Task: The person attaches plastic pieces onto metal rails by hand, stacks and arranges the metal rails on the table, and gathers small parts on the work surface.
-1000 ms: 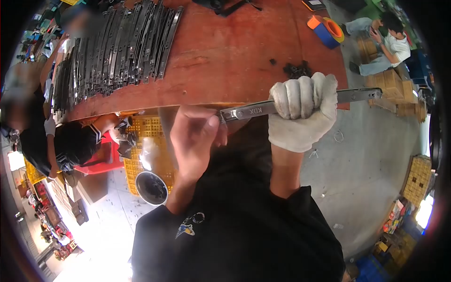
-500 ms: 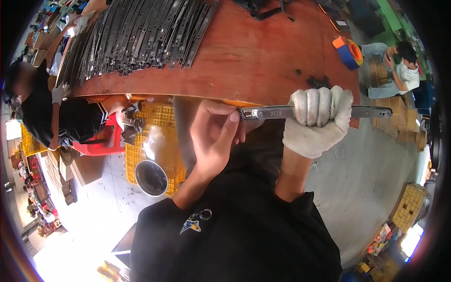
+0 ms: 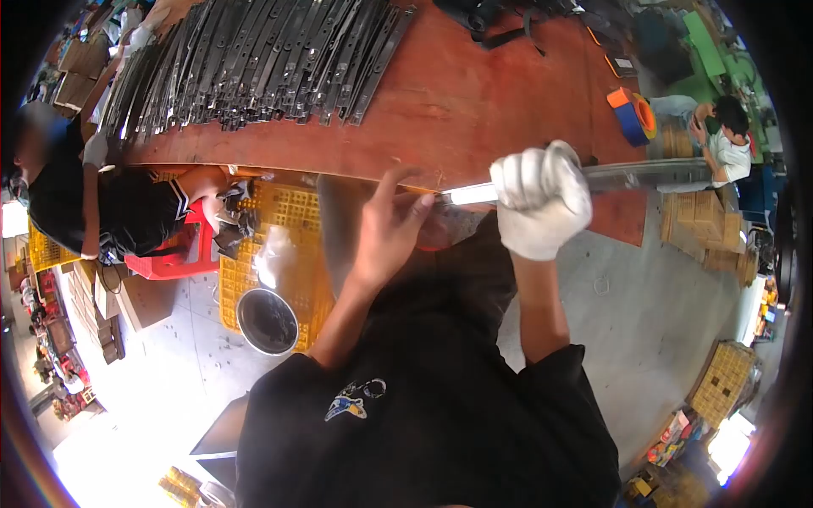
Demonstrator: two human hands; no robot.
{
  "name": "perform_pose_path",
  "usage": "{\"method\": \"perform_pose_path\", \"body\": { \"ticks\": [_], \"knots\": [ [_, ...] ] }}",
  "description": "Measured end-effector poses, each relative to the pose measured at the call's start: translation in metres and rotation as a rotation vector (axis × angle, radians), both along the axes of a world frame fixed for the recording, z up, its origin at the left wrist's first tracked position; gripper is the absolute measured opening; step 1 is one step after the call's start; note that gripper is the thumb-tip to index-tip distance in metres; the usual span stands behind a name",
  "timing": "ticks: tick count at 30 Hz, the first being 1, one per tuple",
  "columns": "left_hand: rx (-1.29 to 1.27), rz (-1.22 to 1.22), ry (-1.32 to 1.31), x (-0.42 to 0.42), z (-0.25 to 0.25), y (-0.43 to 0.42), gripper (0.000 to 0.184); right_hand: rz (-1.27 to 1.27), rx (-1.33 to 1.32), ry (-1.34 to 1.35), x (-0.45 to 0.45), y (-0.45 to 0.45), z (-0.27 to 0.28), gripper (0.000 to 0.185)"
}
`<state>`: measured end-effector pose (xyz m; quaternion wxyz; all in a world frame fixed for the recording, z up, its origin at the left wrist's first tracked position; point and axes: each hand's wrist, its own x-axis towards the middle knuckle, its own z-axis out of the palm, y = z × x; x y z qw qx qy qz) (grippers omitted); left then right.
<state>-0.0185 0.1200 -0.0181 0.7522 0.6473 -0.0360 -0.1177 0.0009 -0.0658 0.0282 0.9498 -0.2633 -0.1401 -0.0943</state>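
A long metal drawer slide (image 3: 648, 175) is held level in front of me, above the floor by the table's near edge. My right hand (image 3: 542, 199), in a white glove, is closed around it near its middle. The slide's right part is smeared by motion, and its left end shines brightly. Beside that left end is my bare left hand (image 3: 388, 229), with thumb and index finger apart. Its other fingers are partly hidden, and no grip on the slide shows. Many similar dark slides (image 3: 262, 63) lie side by side on the reddish table (image 3: 440, 102).
An orange and blue tape roll (image 3: 631, 117) sits at the table's right edge; a black strap (image 3: 512, 35) lies further back. To the left are yellow crates (image 3: 318, 292), a round bucket (image 3: 268, 322), a red stool (image 3: 199, 254) and a seated person (image 3: 68, 195). Another person (image 3: 728, 140) sits at right.
The left thumb and fingers have come off the slide's left end and spread. My gloved right hand has shifted slightly left and turned, with the slide's right part rising and blurring.
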Motion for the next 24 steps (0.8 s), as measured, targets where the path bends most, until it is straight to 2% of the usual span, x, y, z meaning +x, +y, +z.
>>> {"method": "perform_pose_path", "body": {
  "ticks": [1, 2, 3, 6, 7, 9, 10, 12, 13, 15, 17, 18, 19, 21, 22, 23, 24],
  "knots": [
    [0.048, -0.017, 0.008, 0.002, -0.008, 0.003, 0.029, -0.003, -0.017, 0.058, 0.008, 0.000, -0.005, 0.032],
    [0.086, -0.017, 0.087, -0.001, -0.018, 0.011, 0.036, 0.057, -0.131, -0.089, 0.020, -0.004, -0.005, 0.035],
    [0.083, -0.009, 0.081, -0.001, -0.030, 0.024, 0.036, 0.048, -0.154, -0.184, 0.027, -0.004, 0.001, 0.036],
    [0.092, -0.077, 0.213, -0.004, -0.049, 0.056, 0.032, -0.071, -0.330, -0.231, 0.036, -0.003, 0.021, 0.032],
    [0.090, -0.082, 0.212, -0.002, -0.050, 0.061, 0.032, -0.143, -0.399, -0.176, 0.041, -0.003, 0.009, 0.031],
    [0.101, -0.057, 0.208, -0.003, -0.053, 0.066, 0.027, -0.414, -0.948, 0.075, 0.057, 0.005, -0.057, 0.031],
    [0.078, -0.043, 0.190, -0.003, -0.052, 0.065, 0.025, -0.416, -0.947, 0.079, 0.054, 0.005, -0.070, 0.031],
    [0.090, -0.055, 0.169, 0.001, -0.046, 0.063, 0.024, -0.095, -0.564, 0.299, 0.064, 0.008, -0.084, 0.032],
    [0.102, -0.086, 0.163, -0.002, -0.044, 0.062, 0.024, -0.126, -0.698, 0.293, 0.066, 0.011, -0.071, 0.035],
    [0.113, -0.091, 0.203, -0.001, -0.048, 0.056, 0.024, -0.115, -0.545, 0.158, 0.068, 0.012, -0.053, 0.039],
    [0.359, -0.055, -0.065, -0.001, -0.049, 0.047, 0.029, -0.108, -0.508, 0.202, 0.070, 0.016, -0.066, 0.040],
    [0.414, 0.001, -0.253, 0.002, -0.056, 0.044, 0.034, -0.157, -0.618, 0.406, 0.070, 0.019, -0.087, 0.039],
    [0.471, 0.056, -0.438, 0.006, -0.062, 0.040, 0.039, -0.091, -0.542, 0.363, 0.070, 0.016, -0.092, 0.036],
    [0.654, 0.119, -0.601, 0.018, -0.025, 0.035, 0.045, 0.108, -0.333, 0.312, 0.064, 0.028, -0.080, 0.027],
    [0.632, 0.132, -0.653, 0.023, -0.019, 0.032, 0.041, 0.196, -0.295, 0.382, 0.057, 0.039, -0.067, 0.027],
    [0.632, 0.155, -0.662, 0.027, -0.013, 0.036, 0.041, 0.229, -0.273, 0.497, 0.053, 0.055, -0.050, 0.027],
    [0.433, -0.090, -0.377, 0.029, -0.008, 0.042, 0.037, 0.280, -0.295, 0.434, 0.052, 0.066, -0.044, 0.027]
  ]
}}
